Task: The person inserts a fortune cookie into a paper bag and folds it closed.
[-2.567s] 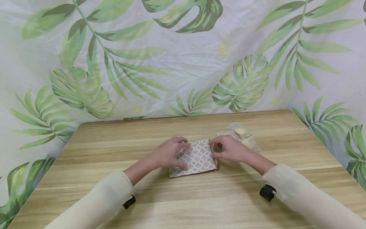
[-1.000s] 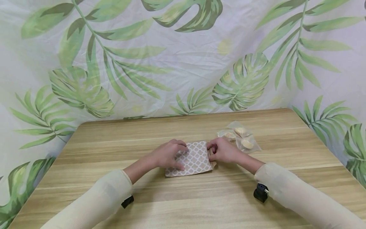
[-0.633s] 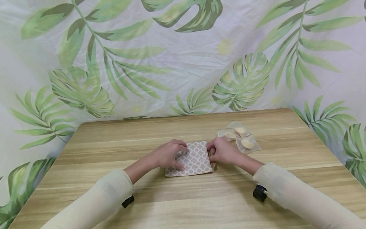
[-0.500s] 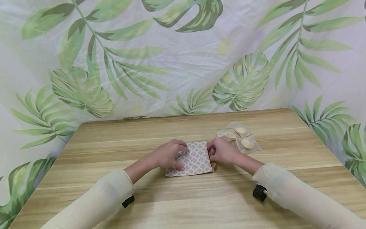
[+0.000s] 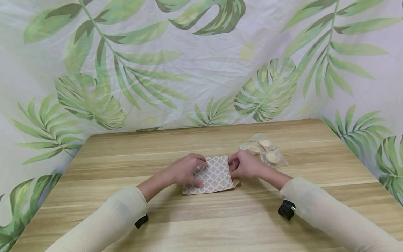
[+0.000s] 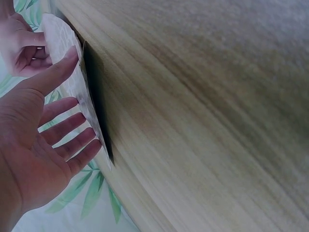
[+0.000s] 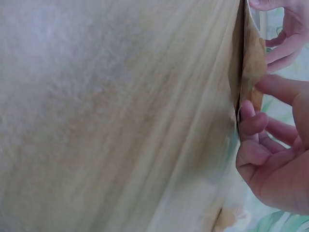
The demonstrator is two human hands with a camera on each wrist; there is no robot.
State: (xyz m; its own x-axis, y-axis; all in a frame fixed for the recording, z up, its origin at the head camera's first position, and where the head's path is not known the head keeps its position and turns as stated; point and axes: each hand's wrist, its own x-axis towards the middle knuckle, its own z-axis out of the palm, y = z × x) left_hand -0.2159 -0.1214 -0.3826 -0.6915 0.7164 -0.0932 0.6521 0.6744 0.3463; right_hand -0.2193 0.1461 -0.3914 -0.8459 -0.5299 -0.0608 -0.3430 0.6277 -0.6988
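A flat paper bag [image 5: 215,175] with a beige-and-white lattice print lies mid-table. Its right end shows a plain brown flap [image 7: 256,58]. My left hand [image 5: 187,169] rests fingertips on the bag's left part; in the left wrist view its fingers are straight and spread, thumb on the near side. At the right end, my right hand [image 5: 247,164] holds the brown edge. The right wrist view shows the thumb against the flap and the other fingers curled at the far corner.
Just behind my right hand lie three small translucent sachets, each with a pale, biscuit-like piece; one sachet [image 5: 273,158] is nearest. They sit on a wood-grain table [image 5: 201,224]. A leaf-print cloth [image 5: 211,77] hangs behind its far edge.
Since the oldest frame the bag and both hands have shifted slightly left, baring the sachets. Most recently my right hand has turned a little, and more brown flap shows at the near right corner.
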